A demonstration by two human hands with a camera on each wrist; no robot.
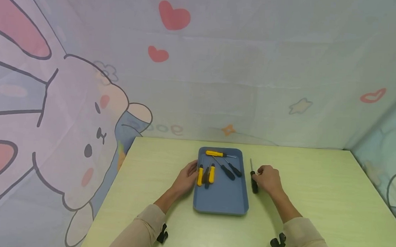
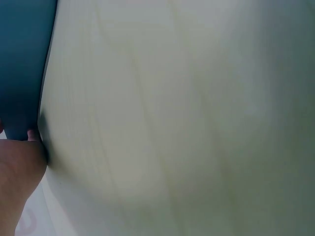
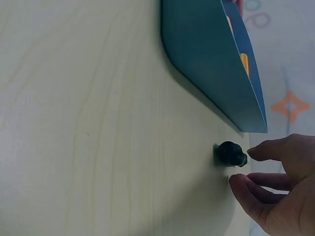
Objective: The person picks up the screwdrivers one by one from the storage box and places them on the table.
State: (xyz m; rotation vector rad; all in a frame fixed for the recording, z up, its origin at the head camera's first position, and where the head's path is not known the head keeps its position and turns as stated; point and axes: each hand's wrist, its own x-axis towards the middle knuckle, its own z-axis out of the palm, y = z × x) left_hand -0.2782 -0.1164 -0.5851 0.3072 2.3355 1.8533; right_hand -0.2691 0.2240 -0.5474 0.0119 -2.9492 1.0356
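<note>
A blue tray (image 1: pixel 225 197) stands on the table, holding several screwdrivers. My left hand (image 1: pixel 186 177) is at its left side and grips the edge; in the left wrist view, fingertips (image 2: pixel 32 134) show against the tray wall (image 2: pixel 24 59). To the right of the tray lies a black-handled screwdriver (image 1: pixel 254 183), its shaft pointing away from me. My right hand (image 1: pixel 269 179) is beside that screwdriver. In the right wrist view, thumb and fingers (image 3: pixel 266 150) are spread near the black handle (image 3: pixel 230 154), with no firm grip visible.
Inside the tray are yellow-handled screwdrivers (image 1: pixel 212 173) and black-handled screwdrivers (image 1: pixel 228 173), mostly toward the far end. The pale table (image 1: pixel 316 191) ends at a printed cloth backdrop (image 1: pixel 262 74). Black wrist mounts (image 1: pixel 278 243) hang at both sleeves.
</note>
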